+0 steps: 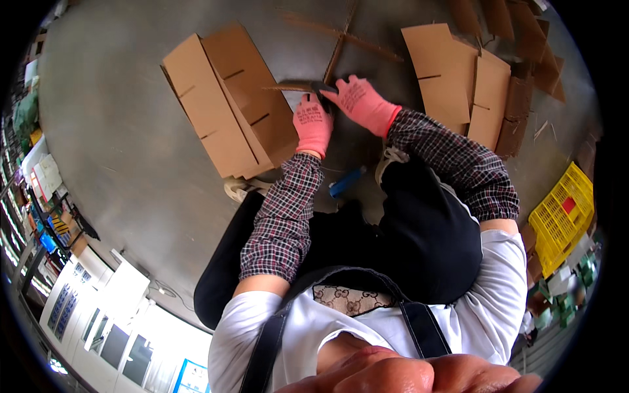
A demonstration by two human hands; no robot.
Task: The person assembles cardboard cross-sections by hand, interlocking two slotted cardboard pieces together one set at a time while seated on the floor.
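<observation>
Two pink-gloved grips: one left, one right. Two checked fabric sleeve covers. One thin brown cardboard piece, seen nearly edge-on. Two larger groups of flat brown slotted cardboard: one left group with four visible slots, one right group with two; the sheets in each cannot be counted surely. One cross-shaped brown cardboard divider. One small blue cylindrical object. Two pale shoes. One yellow slatted plastic crate, bearing one red patch.

Cardboard sheets look matt; sleeves, woven cloth; the crate, plastic.
</observation>
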